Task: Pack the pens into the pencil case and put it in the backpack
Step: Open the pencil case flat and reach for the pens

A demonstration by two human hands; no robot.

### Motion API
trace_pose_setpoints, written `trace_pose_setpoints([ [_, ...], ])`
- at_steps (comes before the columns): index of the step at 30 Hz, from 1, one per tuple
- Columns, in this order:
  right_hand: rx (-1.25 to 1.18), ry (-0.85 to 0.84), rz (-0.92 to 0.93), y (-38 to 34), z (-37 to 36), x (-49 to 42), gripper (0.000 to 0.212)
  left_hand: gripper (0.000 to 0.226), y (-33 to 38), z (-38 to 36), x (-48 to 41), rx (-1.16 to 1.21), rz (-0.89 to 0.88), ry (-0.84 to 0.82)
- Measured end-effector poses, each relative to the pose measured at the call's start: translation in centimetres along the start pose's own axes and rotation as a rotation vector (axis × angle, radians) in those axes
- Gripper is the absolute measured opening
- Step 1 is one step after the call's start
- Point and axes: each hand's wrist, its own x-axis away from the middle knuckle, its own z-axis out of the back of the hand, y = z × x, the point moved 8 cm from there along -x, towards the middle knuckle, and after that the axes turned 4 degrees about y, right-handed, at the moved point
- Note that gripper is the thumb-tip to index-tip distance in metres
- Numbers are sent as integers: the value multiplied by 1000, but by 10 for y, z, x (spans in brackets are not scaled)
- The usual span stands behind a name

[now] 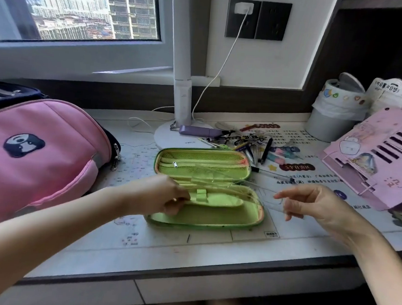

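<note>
A green pencil case (205, 214) lies open flat in the middle of the desk, its mesh pocket half farther from me. My left hand (163, 195) pinches the inner green flap at the case's left side. My right hand (310, 203) holds a clear plastic ruler (252, 191) whose far end reaches across the case's open halves. A heap of pens (250, 141) lies just behind the case, beside the lamp base. The pink backpack (36, 150) with a panda patch lies on its side at the left of the desk.
A white lamp post (182, 79) and its round base stand behind the case, with a purple box (199, 130) on the base. A grey bin (333, 114) with a white liner is at the back right. A pink book stand (380, 155) leans at the right edge.
</note>
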Motion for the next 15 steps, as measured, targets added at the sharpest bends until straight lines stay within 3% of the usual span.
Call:
trace_pose_setpoints([
  [4, 129, -48, 19, -9, -13, -3, 22, 9, -38, 28, 3, 374, 217, 358],
  [7, 345, -55, 65, -15, -39, -15, 16, 12, -61, 26, -2, 620, 375, 492],
  [11, 545, -112, 111, -9, -82, -28, 14, 11, -69, 22, -12, 655, 418, 597],
  [15, 960, -53, 282, -8, -96, -34, 20, 7, -75, 20, -16, 683, 445, 644],
])
